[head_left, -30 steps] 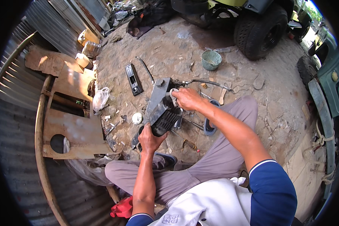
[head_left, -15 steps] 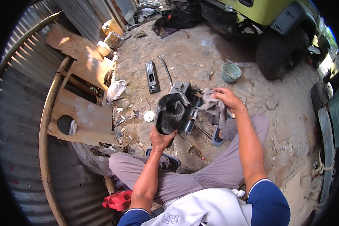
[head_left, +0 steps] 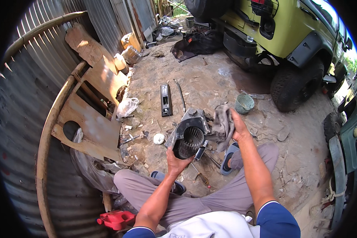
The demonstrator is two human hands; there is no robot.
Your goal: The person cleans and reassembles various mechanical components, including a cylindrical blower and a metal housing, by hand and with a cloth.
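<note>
A black car blower unit (head_left: pixel 181 150) with a round finned fan wheel (head_left: pixel 193 137) is held up in front of me, its round opening turned toward me. My left hand (head_left: pixel 176 162) grips its near lower edge, thumb along the housing. At the unit's right side, my right hand (head_left: pixel 238 127) is closed on a crumpled grey rag (head_left: pixel 223 121). The rag hangs against or very close to the housing; I cannot tell whether they touch. Below the unit, a screwdriver (head_left: pixel 203 179) lies on the ground between my feet.
Beyond the unit lie a long black panel (head_left: pixel 166 100) and a black hose (head_left: pixel 180 94). A round tin (head_left: pixel 158 138) sits to the left, a green bucket (head_left: pixel 244 103) to the right. A yellow-green vehicle (head_left: pixel 287 29) stands at the back right; a red jug (head_left: pixel 117 219) is by my left side.
The view has tilted up, showing more of the vehicle. The blower unit has turned, so its fan opening shows more squarely. The rag is bunched higher in my right hand.
</note>
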